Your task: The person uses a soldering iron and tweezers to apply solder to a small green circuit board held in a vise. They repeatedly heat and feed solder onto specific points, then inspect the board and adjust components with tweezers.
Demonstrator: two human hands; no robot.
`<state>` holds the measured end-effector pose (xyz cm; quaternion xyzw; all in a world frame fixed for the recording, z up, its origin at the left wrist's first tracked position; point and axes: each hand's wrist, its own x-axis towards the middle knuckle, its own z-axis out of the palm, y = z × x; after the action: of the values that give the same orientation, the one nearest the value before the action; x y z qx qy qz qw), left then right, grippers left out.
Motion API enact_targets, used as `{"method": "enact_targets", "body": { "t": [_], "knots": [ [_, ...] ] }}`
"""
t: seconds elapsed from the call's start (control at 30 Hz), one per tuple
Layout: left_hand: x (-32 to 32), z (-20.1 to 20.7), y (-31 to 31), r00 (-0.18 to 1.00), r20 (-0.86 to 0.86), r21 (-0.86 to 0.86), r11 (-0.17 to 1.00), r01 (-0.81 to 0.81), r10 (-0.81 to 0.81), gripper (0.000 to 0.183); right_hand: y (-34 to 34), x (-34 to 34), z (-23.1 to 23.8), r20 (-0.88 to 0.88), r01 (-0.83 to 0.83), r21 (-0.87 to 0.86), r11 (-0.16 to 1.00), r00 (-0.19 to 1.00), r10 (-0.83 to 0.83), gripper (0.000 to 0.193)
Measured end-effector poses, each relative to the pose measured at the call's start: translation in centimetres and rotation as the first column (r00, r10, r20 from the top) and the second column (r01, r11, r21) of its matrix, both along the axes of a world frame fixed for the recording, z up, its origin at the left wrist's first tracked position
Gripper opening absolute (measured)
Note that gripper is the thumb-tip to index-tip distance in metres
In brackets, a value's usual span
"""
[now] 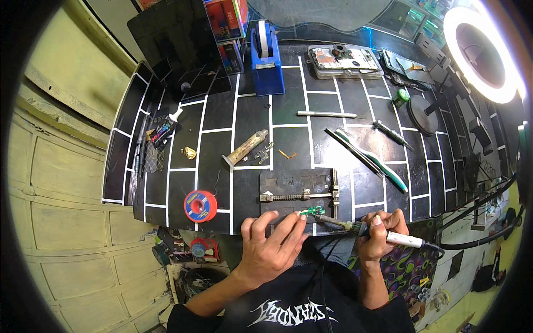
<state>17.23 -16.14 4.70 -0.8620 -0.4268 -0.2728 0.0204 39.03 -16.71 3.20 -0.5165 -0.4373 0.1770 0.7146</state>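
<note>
My left hand (272,247) reaches in over the front edge of the table, fingers bent, and its fingertips grip the left end of a small green circuit board (316,211). My right hand (382,236) is wrapped round a soldering iron (404,240) with a white handle and a black cable. The iron's metal end points left, close to the board; whether it touches cannot be told. Just beyond the board lies a dark board holder (297,180) with a metal spring rod and a clamp bar. A red solder spool (200,206) lies left of my left hand.
Farther in are a flux syringe (247,147), a teal-and-white toothbrush (372,158), tweezers (355,151), a metal pen-like tool (327,114) and a screwdriver (391,133). A blue tape dispenser (267,72) and an opened phone (347,61) stand behind. A ring light (480,53) glows upper right.
</note>
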Motion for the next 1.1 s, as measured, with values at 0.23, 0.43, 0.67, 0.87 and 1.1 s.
{"method": "enact_targets", "body": {
  "t": [0.23, 0.43, 0.67, 0.87, 1.1],
  "knots": [
    [-0.02, 0.25, -0.10, 1.000, 0.001, -0.007, 1.000, 0.001, -0.001, 0.040, -0.01, -0.31, 0.64, -0.029, -0.009, 0.003, 1.000, 1.000, 0.009, 0.035],
    [-0.12, 0.21, -0.09, 1.000, 0.011, -0.016, 1.000, 0.006, -0.005, 0.040, 0.03, -0.29, 0.39, 0.000, -0.006, 0.002, 1.000, 1.000, 0.006, 0.034],
    [-0.17, 0.09, -0.01, 1.000, 0.014, -0.019, 1.000, 0.006, -0.006, 0.040, 0.08, -0.42, 0.40, -0.044, 0.001, 0.011, 1.000, 0.999, -0.001, 0.034],
    [-0.19, 0.06, -0.01, 1.000, 0.003, -0.017, 1.000, 0.001, -0.001, 0.040, 0.17, -0.44, 0.22, -0.025, -0.002, 0.007, 1.000, 1.000, 0.002, 0.034],
    [-0.11, 0.07, 0.06, 1.000, 0.006, -0.014, 1.000, -0.002, 0.002, 0.040, 0.05, -0.27, 0.21, -0.016, 0.005, -0.005, 1.000, 1.000, -0.005, 0.034]
  ]
}}
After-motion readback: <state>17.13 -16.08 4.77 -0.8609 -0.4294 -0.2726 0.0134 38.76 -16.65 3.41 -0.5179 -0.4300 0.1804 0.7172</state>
